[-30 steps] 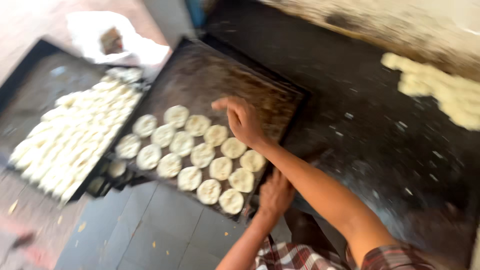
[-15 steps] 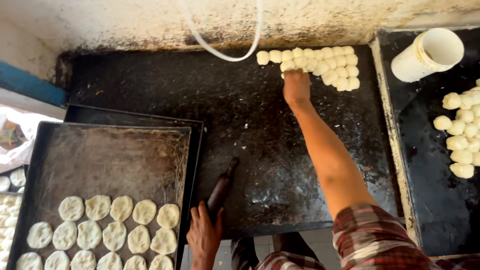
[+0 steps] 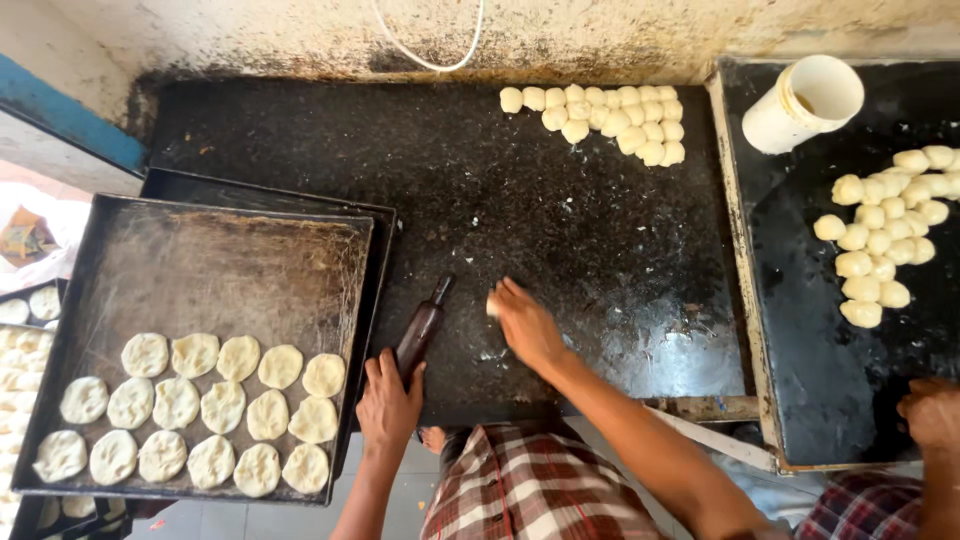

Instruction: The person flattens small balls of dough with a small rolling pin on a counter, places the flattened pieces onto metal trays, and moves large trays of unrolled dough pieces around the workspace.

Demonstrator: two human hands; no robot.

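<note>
My left hand grips the near end of a dark wooden rolling pin lying on the black work slab. Just to the right, my right hand is closed on a small dough ball and rests it on the slab. A cluster of several dough balls sits at the slab's far edge. On my left, a dark baking tray holds several flattened dough discs in rows at its near end.
A second black slab on the right carries more dough balls and a white tub lying on its side. Another person's hand rests at its near corner. More trays of discs lie at far left.
My right hand has come back from the far dough cluster to the near part of the slab with a dough ball. My left hand stays on the rolling pin.
</note>
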